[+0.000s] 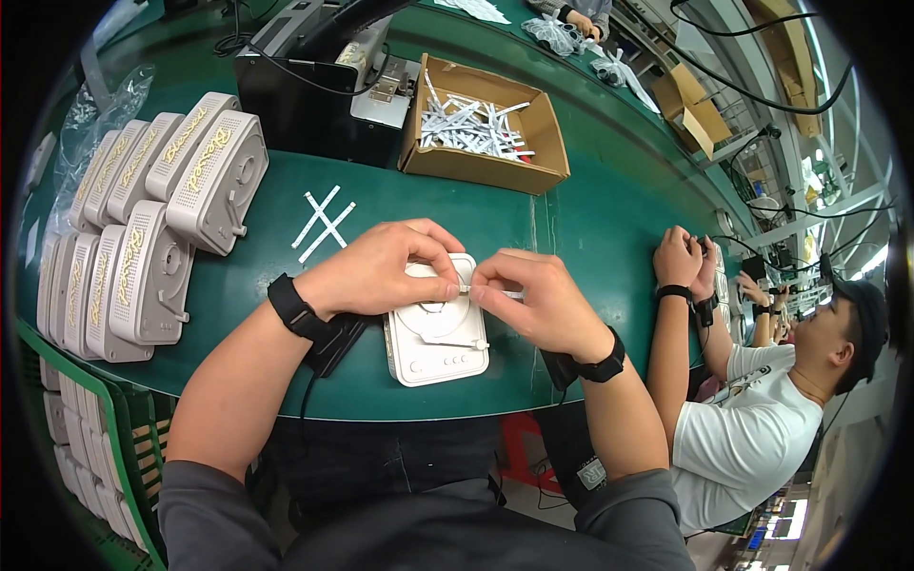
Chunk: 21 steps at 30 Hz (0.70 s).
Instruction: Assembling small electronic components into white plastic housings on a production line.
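Note:
In front of me on the bench lies a white record-player-shaped device (440,357), flat, with a round disc, a small arm and several buttons on its face. Over its far right part my two hands meet. My left hand (400,271) is closed in a pinch at one end of a thin white strip (515,294). The fingers of my right hand (535,297) pinch the same strip, whose other end sticks out past them. My fingertips hide where the strip meets the device. A few similar loose strips (324,228) lie crossed beyond my left hand.
Cardboard box (486,176) of white strips stands at the back, beside a black machine (295,100). Similar devices (152,276) stand stacked at left, above a green crate (114,409) holding more. On the right, a co-worker (752,409) sits at the green bench (609,228).

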Each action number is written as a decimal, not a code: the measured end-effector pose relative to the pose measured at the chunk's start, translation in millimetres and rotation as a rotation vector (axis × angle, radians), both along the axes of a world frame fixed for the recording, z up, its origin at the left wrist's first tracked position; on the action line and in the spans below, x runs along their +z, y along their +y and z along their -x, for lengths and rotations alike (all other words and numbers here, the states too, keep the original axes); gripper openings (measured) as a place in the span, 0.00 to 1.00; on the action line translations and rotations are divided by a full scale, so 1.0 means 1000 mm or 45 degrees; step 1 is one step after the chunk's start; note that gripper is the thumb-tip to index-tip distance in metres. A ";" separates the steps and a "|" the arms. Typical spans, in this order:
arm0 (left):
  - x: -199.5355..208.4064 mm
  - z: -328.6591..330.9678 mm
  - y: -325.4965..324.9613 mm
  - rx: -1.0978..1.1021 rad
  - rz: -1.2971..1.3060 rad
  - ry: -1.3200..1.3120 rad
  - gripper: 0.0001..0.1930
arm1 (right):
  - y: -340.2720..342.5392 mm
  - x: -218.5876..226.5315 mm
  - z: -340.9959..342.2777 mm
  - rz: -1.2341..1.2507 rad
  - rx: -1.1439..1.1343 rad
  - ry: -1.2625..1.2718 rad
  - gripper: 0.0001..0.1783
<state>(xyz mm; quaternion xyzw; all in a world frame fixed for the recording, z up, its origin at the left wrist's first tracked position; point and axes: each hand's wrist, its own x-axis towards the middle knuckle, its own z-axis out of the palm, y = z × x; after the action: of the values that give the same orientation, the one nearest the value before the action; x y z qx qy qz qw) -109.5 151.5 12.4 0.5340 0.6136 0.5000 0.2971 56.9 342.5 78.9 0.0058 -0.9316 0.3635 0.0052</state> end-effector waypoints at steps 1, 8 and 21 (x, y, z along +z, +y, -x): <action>0.000 0.000 0.000 0.004 0.004 0.005 0.11 | 0.000 -0.001 0.000 -0.001 -0.002 0.002 0.06; 0.003 0.000 0.000 0.002 0.026 -0.014 0.10 | 0.005 -0.013 0.000 0.060 0.022 0.129 0.08; 0.006 -0.002 0.002 -0.005 0.026 -0.040 0.10 | 0.014 -0.025 -0.005 0.288 -0.007 0.008 0.09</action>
<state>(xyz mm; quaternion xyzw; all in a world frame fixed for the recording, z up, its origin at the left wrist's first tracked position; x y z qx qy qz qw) -107.1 153.3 18.5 0.5243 0.6127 0.5016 0.3132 62.0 356.2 54.2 0.0037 -0.8846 0.4663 0.0099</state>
